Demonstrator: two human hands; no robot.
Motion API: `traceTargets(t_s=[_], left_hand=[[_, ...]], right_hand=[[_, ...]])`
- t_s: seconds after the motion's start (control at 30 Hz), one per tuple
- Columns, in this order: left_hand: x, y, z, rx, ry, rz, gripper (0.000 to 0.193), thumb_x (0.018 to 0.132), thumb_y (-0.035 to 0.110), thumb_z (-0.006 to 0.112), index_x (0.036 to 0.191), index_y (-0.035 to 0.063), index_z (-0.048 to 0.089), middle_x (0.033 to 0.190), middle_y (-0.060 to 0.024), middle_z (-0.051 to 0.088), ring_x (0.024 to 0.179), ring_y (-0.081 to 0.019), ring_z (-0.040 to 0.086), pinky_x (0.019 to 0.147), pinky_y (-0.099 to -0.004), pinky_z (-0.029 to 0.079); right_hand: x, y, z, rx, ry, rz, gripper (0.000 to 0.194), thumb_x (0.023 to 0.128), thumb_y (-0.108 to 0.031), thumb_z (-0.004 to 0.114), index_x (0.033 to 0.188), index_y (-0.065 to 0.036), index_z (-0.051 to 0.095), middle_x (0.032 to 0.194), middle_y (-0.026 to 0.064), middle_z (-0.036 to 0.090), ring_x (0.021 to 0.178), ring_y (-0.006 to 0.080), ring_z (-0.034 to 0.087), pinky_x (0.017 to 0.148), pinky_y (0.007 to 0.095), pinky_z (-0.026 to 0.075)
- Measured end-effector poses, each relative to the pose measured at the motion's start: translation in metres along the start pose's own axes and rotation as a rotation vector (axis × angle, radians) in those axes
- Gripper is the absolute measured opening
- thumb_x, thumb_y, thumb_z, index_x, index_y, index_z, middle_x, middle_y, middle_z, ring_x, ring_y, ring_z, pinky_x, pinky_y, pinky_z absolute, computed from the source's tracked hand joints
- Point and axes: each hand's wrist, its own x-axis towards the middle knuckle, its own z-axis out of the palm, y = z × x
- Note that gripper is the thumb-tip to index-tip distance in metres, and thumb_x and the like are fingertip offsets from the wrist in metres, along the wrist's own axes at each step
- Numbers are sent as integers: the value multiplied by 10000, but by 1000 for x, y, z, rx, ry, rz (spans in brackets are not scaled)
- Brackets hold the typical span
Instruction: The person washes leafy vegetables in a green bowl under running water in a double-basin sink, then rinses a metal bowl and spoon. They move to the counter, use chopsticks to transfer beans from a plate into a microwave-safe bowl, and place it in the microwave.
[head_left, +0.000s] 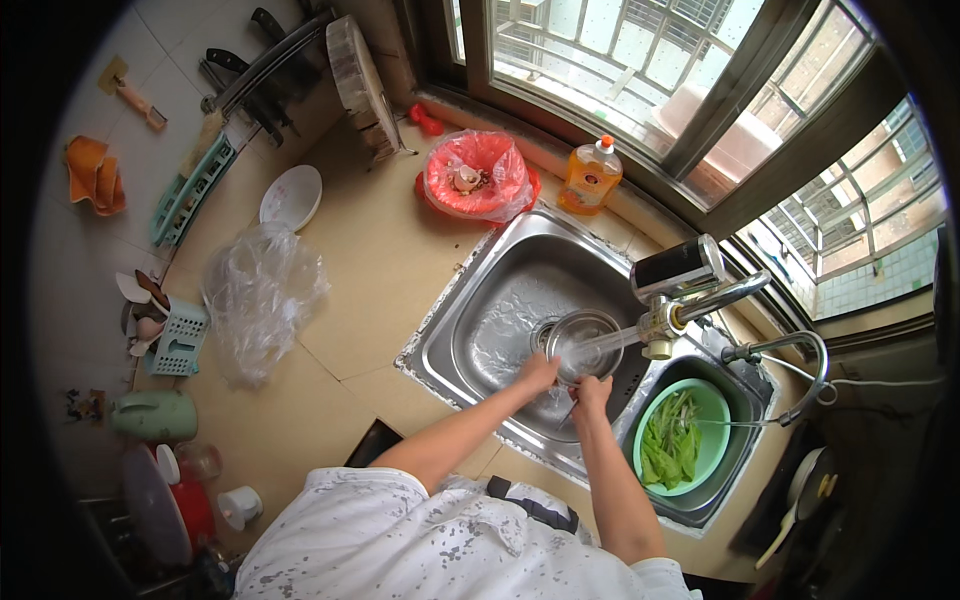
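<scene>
Over the large stainless-steel sink basin (487, 315), both of my hands hold a round, shiny bowl (583, 322); whether it is glass or metal I cannot tell. My left hand (538, 373) grips its near left rim. On the near right rim is my right hand (592, 394), with a thin dark rod or handle (567, 417) showing just below it. Water (611, 341) runs from the tap with an electric heater body (664, 322) into the bowl. The drain (541, 335) is partly hidden behind the bowl.
In the smaller basin, a second curved tap (806, 345) runs into a green basin (721, 420) of leafy greens (671, 442). Behind the sink stand a red-bag-lined bin (499, 161) and a bottle of orange dish soap (592, 176). Leftward lie a plastic bag (262, 300) and a white bowl (292, 196).
</scene>
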Motion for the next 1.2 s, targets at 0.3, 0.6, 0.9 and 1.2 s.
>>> traceTargets(t_s=[0.3, 0.6, 0.9, 1.2], left_hand=[[-30, 9, -235, 604, 895, 857, 569, 850, 284, 567, 1304, 11, 358, 1349, -222, 350, 1273, -383, 311, 1066, -453, 251], [26, -4, -298, 821, 1019, 302, 787, 895, 525, 382, 1378, -78, 233, 1465, -224, 204, 1377, -323, 151, 1128, -423, 71], [34, 69, -165, 934, 320, 1145, 669, 905, 432, 452, 1391, 9, 275, 1431, -205, 292, 1329, -341, 276, 1116, -425, 182], [28, -23, -32, -976, -245, -143, 363, 902, 250, 484, 1193, 36, 522, 1072, -108, 638, 1049, -294, 578, 878, -378, 455]], right_hand=[[-38, -27, -13, -3, -154, 148, 263, 738, 50, 503, 963, -44, 403, 688, 75, 468, 441, 131, 412, 383, 262, 401], [-45, -21, -28, -75, -152, 183, 295, 733, 28, 503, 1007, -57, 436, 757, 76, 499, 491, 146, 470, 393, 261, 432], [-46, -23, -36, -26, -135, 158, 325, 735, 21, 504, 1043, -58, 439, 798, 91, 519, 504, 160, 483, 400, 259, 430], [-43, -21, -33, -130, -40, -50, 459, 735, 11, 502, 1175, -38, 383, 1019, 141, 527, 615, 205, 557, 439, 272, 476]])
